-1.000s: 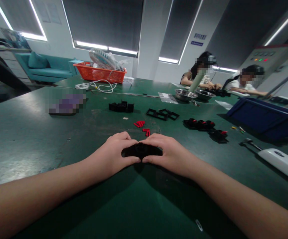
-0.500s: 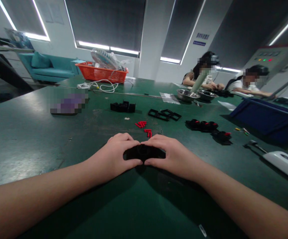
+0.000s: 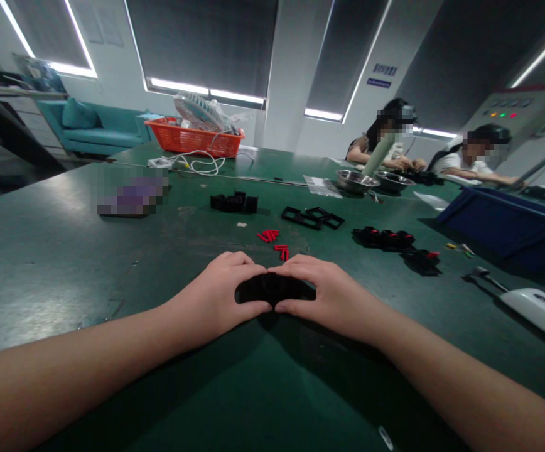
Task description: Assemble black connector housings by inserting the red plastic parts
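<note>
My left hand and my right hand meet around a black plastic part, fingers on its far side and thumbs on its near side. Both hands are closed on it, and much of its outline is hidden or too dark to make out. Just beyond my fingertips lie several small red pins in two loose groups. Farther off stand a black plastic housing and some flat black frames. To the right are black assemblies with red pieces.
A blue bin and a white tool with a metal shaft lie on the right. Metal bowls, an orange basket and white cable are at the back. A blurred purple object lies left. Two people sit at the far right.
The whole view has shifted very slightly. My hands keep the same hold on the black plastic part, and nothing on the table has visibly moved.
</note>
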Demonstrator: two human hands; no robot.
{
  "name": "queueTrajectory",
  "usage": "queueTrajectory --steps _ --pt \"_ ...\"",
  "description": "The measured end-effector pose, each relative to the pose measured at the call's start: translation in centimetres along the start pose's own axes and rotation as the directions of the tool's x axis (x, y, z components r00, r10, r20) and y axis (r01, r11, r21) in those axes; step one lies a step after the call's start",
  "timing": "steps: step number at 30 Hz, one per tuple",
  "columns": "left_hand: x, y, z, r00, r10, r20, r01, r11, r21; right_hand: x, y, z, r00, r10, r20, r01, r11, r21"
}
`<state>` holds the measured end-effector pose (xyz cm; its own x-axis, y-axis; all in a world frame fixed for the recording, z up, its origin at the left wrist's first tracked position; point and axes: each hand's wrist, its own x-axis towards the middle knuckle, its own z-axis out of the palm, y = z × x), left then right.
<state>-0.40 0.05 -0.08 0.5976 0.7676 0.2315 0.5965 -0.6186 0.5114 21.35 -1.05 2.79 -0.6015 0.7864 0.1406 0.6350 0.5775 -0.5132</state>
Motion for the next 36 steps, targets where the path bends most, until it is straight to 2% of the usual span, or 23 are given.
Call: queueTrajectory --steps 36 --pt "0.08 0.17 -0.11 1.0 0.006 -0.018 -0.006 1.0 0.017 0.04 -0.2 -0.13 1.0 0.019 -0.009 -0.019 1.0 0.016"
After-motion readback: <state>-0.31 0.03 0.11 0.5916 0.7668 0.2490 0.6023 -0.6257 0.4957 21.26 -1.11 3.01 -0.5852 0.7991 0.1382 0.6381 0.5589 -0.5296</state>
